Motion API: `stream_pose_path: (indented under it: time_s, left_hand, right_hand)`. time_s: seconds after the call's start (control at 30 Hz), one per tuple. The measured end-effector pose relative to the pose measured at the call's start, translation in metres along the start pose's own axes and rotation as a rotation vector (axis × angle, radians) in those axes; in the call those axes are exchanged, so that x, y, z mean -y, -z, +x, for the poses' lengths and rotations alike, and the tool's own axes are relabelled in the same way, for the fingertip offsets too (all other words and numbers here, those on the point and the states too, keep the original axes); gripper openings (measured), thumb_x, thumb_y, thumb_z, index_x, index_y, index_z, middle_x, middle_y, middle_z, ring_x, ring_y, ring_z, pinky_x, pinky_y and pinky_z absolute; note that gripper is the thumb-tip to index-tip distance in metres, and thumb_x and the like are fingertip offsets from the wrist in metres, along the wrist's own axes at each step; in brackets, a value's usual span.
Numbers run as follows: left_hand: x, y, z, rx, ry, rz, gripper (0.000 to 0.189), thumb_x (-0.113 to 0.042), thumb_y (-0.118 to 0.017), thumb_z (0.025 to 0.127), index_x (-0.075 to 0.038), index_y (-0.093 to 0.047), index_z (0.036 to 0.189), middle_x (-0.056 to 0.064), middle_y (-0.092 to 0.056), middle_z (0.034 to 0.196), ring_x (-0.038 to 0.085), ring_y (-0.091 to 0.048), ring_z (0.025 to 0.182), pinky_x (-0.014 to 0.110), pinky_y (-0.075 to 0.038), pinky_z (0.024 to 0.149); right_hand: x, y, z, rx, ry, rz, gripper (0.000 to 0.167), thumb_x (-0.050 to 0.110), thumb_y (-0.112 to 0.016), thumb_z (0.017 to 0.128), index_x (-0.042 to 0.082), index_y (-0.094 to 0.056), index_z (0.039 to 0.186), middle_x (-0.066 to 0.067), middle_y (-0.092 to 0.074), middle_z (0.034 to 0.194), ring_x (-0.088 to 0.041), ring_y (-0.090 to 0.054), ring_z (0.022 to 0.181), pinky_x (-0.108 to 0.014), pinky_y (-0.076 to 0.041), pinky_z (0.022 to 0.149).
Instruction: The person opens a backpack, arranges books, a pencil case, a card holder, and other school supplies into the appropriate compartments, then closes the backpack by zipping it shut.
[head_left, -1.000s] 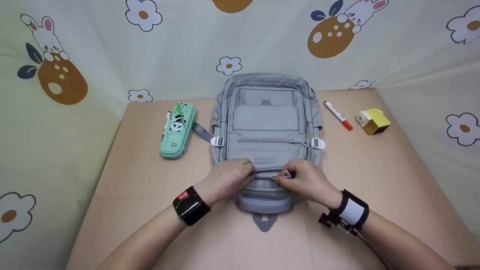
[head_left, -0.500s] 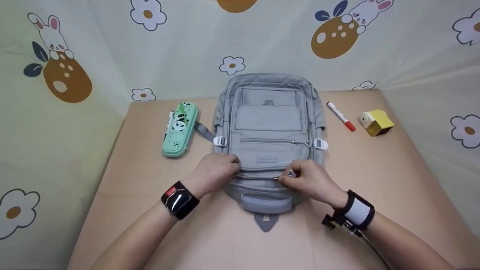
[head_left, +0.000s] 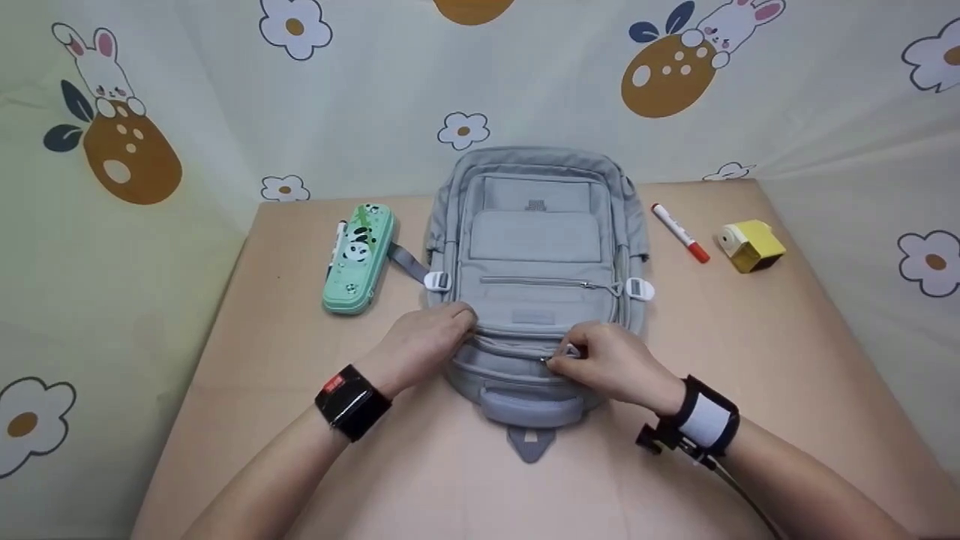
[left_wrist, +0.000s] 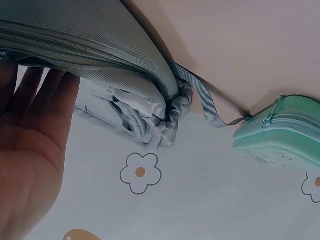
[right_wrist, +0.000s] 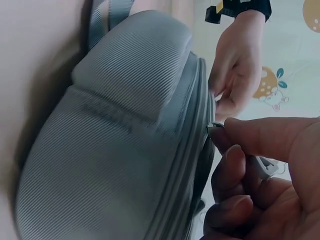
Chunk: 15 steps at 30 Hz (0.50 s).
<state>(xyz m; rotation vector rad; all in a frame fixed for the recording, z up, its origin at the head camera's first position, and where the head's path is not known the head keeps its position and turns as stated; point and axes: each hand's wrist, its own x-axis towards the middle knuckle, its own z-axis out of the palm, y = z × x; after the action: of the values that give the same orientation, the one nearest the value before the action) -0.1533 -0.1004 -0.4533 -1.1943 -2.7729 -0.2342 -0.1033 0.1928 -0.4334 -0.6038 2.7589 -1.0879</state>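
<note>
A grey backpack [head_left: 535,236] lies front side up on the table, its carry handle [head_left: 531,409] toward me. My right hand [head_left: 619,369] pinches the slider of the zipper across its upper part. A light pull loop [right_wrist: 266,167] hangs between the fingers in the right wrist view. At the left end of that zipper, my left hand [head_left: 420,343] grips the bag's fabric between thumb and fingers. The left wrist view shows those fingers [left_wrist: 60,95] tucked up against the fabric edge just under the zipper.
Left of the backpack lies a green panda pencil case [head_left: 358,259], with a marker [head_left: 337,244] along its far side. On the right are a red-capped white marker [head_left: 680,233] and a yellow and white box-shaped object [head_left: 751,245]. A patterned cloth [head_left: 375,97] hangs behind the table.
My left hand has shifted left along the zipper to its left end. The right hand keeps its pinch on the slider, which has moved slightly left.
</note>
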Motion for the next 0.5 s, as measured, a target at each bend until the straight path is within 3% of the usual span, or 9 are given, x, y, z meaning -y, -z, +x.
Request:
stream_pose_path:
  time_s: [0.33, 0.5]
  left_hand:
    - [0.0, -0.003, -0.001, -0.011, 0.006, -0.041, 0.007, -0.016, -0.057, 0.104, -0.011, -0.062, 0.106, 0.001, -0.064, 0.109, 0.016, -0.062, 0.09, 0.029, -0.056, 0.075]
    - [-0.005, -0.003, -0.005, -0.054, 0.002, -0.093, 0.011, -0.015, -0.068, 0.095, -0.013, -0.065, 0.105, 0.0, -0.065, 0.107, 0.017, -0.062, 0.093, 0.032, -0.056, 0.078]
  right_hand:
    - [0.029, -0.026, 0.033, -0.019, 0.104, -0.112, 0.012, 0.03, -0.079, 0.086, 0.021, -0.076, 0.079, 0.013, -0.063, 0.075, -0.005, -0.057, 0.065, -0.028, -0.048, 0.058]
    - [0.027, -0.028, 0.036, -0.019, 0.083, -0.128, 0.014, 0.032, -0.08, 0.086, 0.023, -0.074, 0.077, 0.013, -0.061, 0.073, -0.007, -0.055, 0.067, -0.029, -0.047, 0.059]
